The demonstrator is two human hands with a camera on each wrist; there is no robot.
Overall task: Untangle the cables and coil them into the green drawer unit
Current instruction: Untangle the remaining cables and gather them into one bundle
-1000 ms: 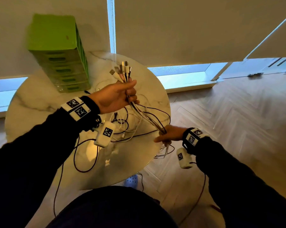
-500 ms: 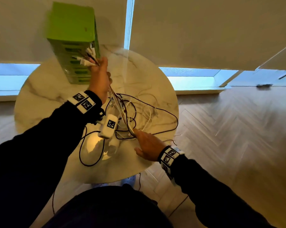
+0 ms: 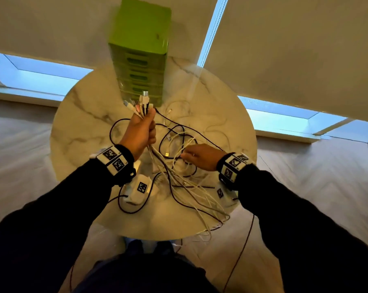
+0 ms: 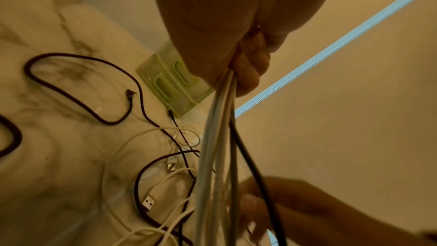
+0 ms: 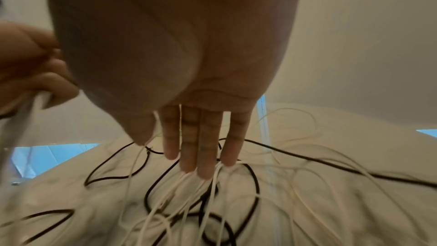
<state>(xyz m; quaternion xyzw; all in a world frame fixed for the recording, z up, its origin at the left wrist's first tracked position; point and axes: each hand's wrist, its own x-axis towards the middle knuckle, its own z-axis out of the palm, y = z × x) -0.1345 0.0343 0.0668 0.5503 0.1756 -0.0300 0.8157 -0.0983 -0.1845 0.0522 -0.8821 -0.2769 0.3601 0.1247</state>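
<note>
My left hand (image 3: 146, 125) grips a bundle of white and black cables (image 3: 157, 159) in a fist, their plug ends (image 3: 144, 100) sticking up just in front of the green drawer unit (image 3: 139, 49). The bundle (image 4: 217, 137) hangs from the fist (image 4: 238, 66) down to the table. More cables (image 3: 174, 134) lie tangled in loops on the round marble table (image 3: 79, 115). My right hand (image 3: 191, 155) hovers over them with straight fingers (image 5: 201, 147), its fingertips touching white strands (image 5: 179, 190). All the drawers look closed.
Some cable ends (image 3: 210, 225) hang over the table's near right edge towards the wood floor (image 3: 316, 176). A thick dark cord (image 4: 78, 89) loops on the table's left part. Drawn blinds (image 3: 284, 49) and a low window sill stand behind the table.
My right hand let go of the bundle's lower part beside the table edge and moved up over the loose cables. The left hand kept its grip and carried the plug ends towards the drawer unit.
</note>
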